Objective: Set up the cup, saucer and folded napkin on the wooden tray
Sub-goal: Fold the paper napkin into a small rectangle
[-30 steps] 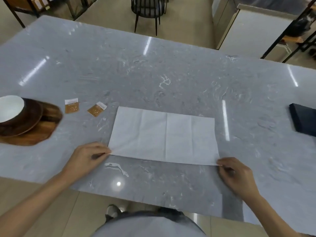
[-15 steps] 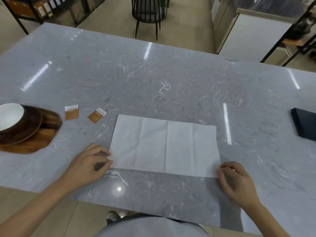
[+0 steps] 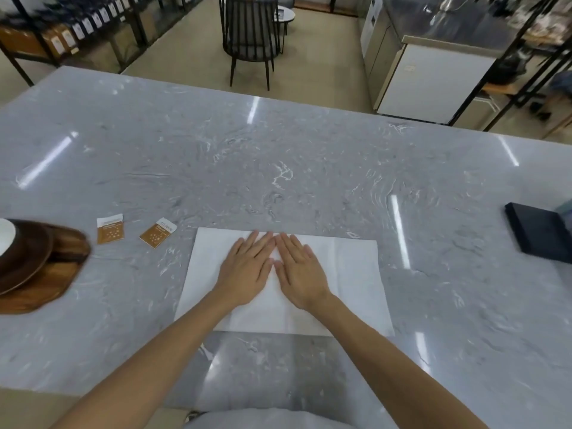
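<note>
napkin: white, flat on the grey marble tabletop, near the front edge, centre. Long axis runs left-right; long edges parallel to the front edge. Faint crease lines cross it.
left hand: palm down on the napkin's middle, fingers straight and close together, pointing away and slightly right. Presses flat, grips nothing.
right hand: palm down just beside the left, fingers straight, slightly spread, pointing away and slightly left. Presses flat, grips nothing.
hands together: fingertips meet near the napkin's far edge, forming a V; thumbs close together between the palms.
tray: wooden, dark brown, at the left edge of view, well apart from the napkin, partly cut off.
saucer: dark wood, round, on the tray.
cup: white, on the saucer, mostly out of frame.
packets: two small orange-brown sachets with white tops, flat on the tabletop between tray and napkin; the right one is tilted. Printing too small to read.
dark item: flat, navy-black, rectangular, at the right edge of the tabletop, well apart from the napkin.
background: black chair beyond the tabletop; shelves with labelled boxes at far left, labels unreadable.
</note>
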`<state>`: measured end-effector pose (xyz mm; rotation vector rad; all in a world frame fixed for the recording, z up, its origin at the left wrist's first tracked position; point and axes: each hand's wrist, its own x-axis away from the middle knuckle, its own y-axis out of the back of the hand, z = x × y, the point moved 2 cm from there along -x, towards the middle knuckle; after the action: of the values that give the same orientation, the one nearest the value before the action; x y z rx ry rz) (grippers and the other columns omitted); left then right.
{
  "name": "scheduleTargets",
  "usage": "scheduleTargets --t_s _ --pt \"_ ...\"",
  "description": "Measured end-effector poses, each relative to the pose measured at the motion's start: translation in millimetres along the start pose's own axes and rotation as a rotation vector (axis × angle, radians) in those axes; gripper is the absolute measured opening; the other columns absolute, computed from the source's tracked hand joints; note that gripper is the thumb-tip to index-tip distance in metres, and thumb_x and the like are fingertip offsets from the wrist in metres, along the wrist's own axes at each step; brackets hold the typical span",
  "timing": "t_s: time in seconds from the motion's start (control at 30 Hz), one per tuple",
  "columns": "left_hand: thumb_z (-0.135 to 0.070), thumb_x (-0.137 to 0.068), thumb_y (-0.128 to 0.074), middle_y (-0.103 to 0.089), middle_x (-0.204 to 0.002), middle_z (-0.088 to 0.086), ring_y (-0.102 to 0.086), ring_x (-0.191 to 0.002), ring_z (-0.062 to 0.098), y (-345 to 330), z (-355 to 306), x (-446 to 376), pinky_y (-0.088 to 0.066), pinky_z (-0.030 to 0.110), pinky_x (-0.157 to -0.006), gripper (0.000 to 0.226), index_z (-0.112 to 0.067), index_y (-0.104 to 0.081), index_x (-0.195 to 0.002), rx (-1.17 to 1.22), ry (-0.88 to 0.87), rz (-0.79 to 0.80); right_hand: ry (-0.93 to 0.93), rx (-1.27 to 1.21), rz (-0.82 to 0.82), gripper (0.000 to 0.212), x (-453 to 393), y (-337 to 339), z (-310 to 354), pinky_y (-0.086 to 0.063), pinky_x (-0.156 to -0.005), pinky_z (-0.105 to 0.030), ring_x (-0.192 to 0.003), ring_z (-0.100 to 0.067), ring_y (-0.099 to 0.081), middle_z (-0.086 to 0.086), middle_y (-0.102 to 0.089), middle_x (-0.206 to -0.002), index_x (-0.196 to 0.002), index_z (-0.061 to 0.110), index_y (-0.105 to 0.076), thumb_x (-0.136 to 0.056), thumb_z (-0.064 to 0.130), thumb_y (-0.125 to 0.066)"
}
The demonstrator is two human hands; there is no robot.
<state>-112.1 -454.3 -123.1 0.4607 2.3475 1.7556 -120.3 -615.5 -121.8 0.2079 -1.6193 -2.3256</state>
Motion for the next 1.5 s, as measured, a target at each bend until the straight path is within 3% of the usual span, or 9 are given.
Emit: scheduleTargets --t_s 0.1,0.2,0.33,0.53,0.8,0.93,1.07,1.3,1.5 --pt "-0.053 -0.103 -0.018 -0.016 -0.17 -0.011 -0.008 -0.158 0.017 -2 15 9 -0.009 0.042 -0.127 0.06 -0.035 -0.02 -0.16 -0.038 0.073 -0.033 -0.039 0.077 0.005 0.061 7 -1 -24 -0.001 -0.13 -0.04 -0.159 -0.013 0.0 0.011 -0.004 -0.172 -0.165 0.029 -0.008 -0.108 0.05 -0.02" --pt "-0.058 -0.101 -0.015 -0.016 -0.17 -0.01 -0.008 -0.158 0.019 2 40 15 -0.011 0.044 -0.127 0.064 -0.034 -0.02 -0.16 -0.041 0.197 -0.086 -0.194 0.089 -0.054 0.062 17 14 -66 -0.004 -0.13 -0.043 -0.159 -0.013 0.0 0.014 -0.001 -0.172 -0.164 0.035 -0.004 -0.106 0.054 -0.015" --pt "-0.057 -0.1 -0.011 -0.01 -0.171 -0.006 -0.005 -0.158 0.018 8 72 19 -0.009 0.044 -0.128 0.07 -0.027 -0.011 -0.162 -0.055 0.296 -0.095 -0.35 0.096 -0.075 0.065 39 40 -124 -0.006 -0.13 -0.044 -0.16 -0.017 -0.004 0.009 -0.006 -0.173 -0.165 0.028 -0.006 -0.106 0.055 -0.015" --pt "-0.055 -0.099 -0.008 -0.005 -0.172 0.001 -0.001 -0.159 0.019 12 83 21 -0.003 0.04 -0.128 0.075 -0.015 -0.005 -0.162 -0.033 0.354 -0.097 -0.361 0.104 -0.062 0.067 43 44 -136 -0.002 -0.13 -0.042 -0.16 -0.016 0.001 0.005 -0.001 -0.173 -0.165 0.022 0.0 -0.107 0.053 -0.016" --pt "-0.046 -0.106 -0.02 -0.004 -0.172 0.003 0.005 -0.159 0.02 32 77 19 0.008 0.053 -0.125 0.067 -0.012 -0.006 -0.162 -0.178 0.346 0.052 -0.498 -0.123 -0.202 0.067 98 52 -121 -0.021 -0.127 -0.044 -0.155 -0.033 -0.023 -0.017 -0.026 -0.168 -0.16 0.002 -0.023 -0.105 0.03 -0.05" --pt "-0.031 -0.104 -0.035 -0.026 -0.167 0.003 -0.006 -0.159 0.022 47 19 -6 0.007 0.056 -0.123 0.057 -0.011 -0.027 -0.157 -0.173 0.055 0.022 -0.671 -0.092 -0.225 0.065 148 55 -105 -0.046 -0.1 -0.048 -0.126 -0.04 -0.051 -0.021 -0.053 -0.139 -0.15 0.005 -0.041 -0.096 0.034 -0.064" --pt "-0.023 -0.103 -0.048 -0.048 -0.152 0.007 -0.036 -0.147 0.026 48 -68 -54 -0.023 0.04 -0.121 0.045 -0.013 -0.047 -0.146 0.111 -0.283 0.1 -0.84 -0.151 -0.075 0.058 171 59 -95 -0.052 -0.077 -0.039 -0.109 -0.033 -0.065 -0.01 -0.055 -0.133 -0.138 0.015 -0.044 -0.094 0.047 -0.063" --pt "-0.017 -0.1 -0.058 -0.047 -0.152 0.015 -0.046 -0.138 0.029 30 -174 -148 -0.036 0.032 -0.113 0.055 -0.005 -0.04 -0.15 0.031 -0.443 0.478 -1.003 -0.33 -0.031 0.043 176 72 -95 -0.053 -0.074 -0.036 -0.093 -0.027 -0.066 -0.004 -0.067 -0.107 -0.117 0.018 -0.051 -0.09 0.047 -0.07" --pt "-0.012 -0.075 -0.084 -0.061 -0.102 0.002 -0.057 -0.096 0.026 12 -200 -192 -0.043 0.031 -0.076 0.054 -0.01 -0.057 -0.122 -0.057 -0.436 0.635 -1.067 -0.482 -0.04 0.03 177 70 -97 -0.048 -0.066 -0.036 -0.08 -0.024 -0.059 -0.003 -0.066 -0.095 -0.1 0.014 -0.058 -0.087 0.038 -0.069"
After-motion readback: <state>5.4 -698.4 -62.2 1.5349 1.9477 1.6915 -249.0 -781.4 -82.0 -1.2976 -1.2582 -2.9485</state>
